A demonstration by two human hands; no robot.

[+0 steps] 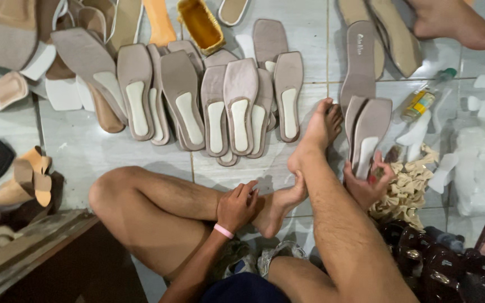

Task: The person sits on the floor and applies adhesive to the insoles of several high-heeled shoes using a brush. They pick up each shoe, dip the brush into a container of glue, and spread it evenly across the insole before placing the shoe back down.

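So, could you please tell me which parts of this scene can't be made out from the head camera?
- Right hand: its palm and its grip on the stacked grey insoles are hidden behind the shin.
- Left hand: it rests on the ankle, with the fingertips hidden underneath.
- Small bottle: too small to tell the contents.
- Dark shiny items: cut off by the bottom edge.
- Another person's foot: cut off by the top edge.

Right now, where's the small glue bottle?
Head view, right side: the glue bottle lies on the tiled floor, right of the insoles in the right hand.
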